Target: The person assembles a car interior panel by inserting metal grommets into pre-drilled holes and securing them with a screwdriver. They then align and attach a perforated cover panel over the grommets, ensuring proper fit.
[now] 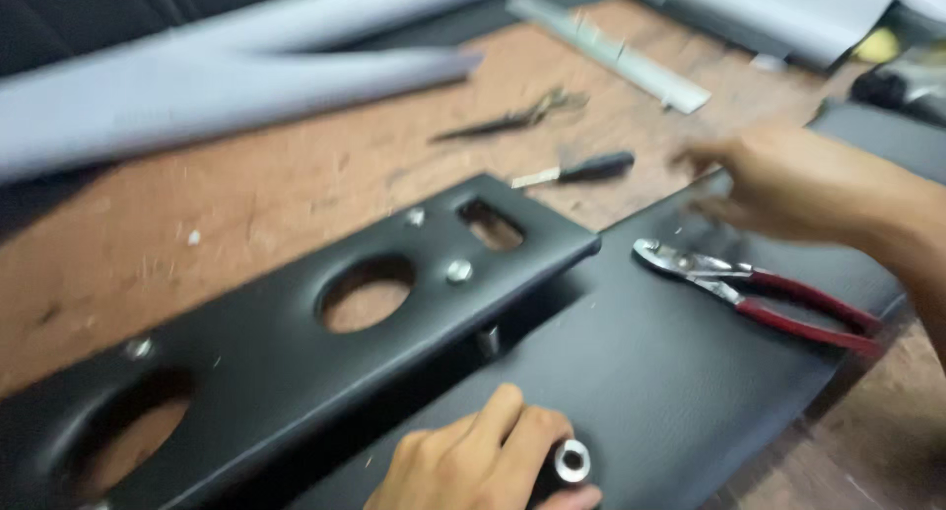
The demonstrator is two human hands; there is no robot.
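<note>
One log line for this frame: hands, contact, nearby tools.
left hand: grips metal socket | right hand: blurred, empty, over black sheet | near: red pliers, black panel

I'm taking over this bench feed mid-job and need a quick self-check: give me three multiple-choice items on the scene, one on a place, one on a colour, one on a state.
1. Where do the pliers lie?
A. on the black leather sheet
B. on the bare wooden bench
C. in the left hand

2. What colour are the pliers' handles?
A. blue
B. yellow
C. red

3. What is the left hand doing?
A. hanging free
B. gripping a dark piece with a metal socket
C. holding scissors

Answers:
1 A, they rest on the sheet below the right hand.
2 C, both handles show red.
3 B, the fingers wrap the piece beside the black panel.
</note>
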